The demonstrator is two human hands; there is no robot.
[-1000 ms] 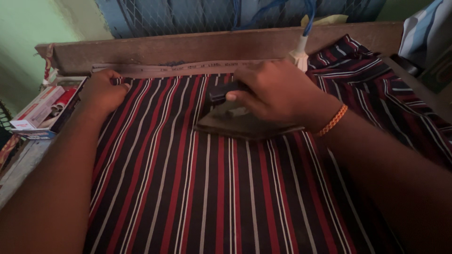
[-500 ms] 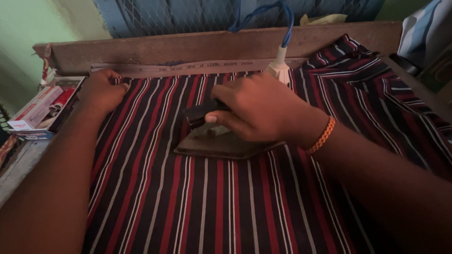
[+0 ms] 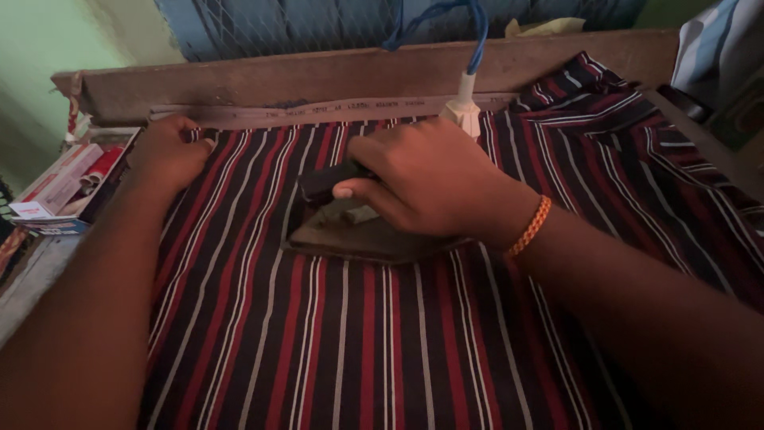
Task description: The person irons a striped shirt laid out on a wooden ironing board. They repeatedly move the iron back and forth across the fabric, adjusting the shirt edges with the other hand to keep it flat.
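A dark flat iron (image 3: 350, 232) rests on a striped cloth (image 3: 350, 350) of red, black and white. My right hand (image 3: 422, 185) is closed around the iron's black handle, with an orange bracelet on its wrist. A white plug and blue cord (image 3: 471, 64) rise from the iron's back end. My left hand (image 3: 169, 151) lies flat on the cloth's far left corner, pressing it down.
A worn wooden board (image 3: 318, 72) runs along the far edge, with a pale strip of tape below it. Small boxes and red-and-white packs (image 3: 60, 187) sit at the left. More striped cloth bunches up at the far right (image 3: 605, 95).
My right hand has slid the iron leftward over the cloth. The cord and plug followed it. My left hand has stayed on the corner.
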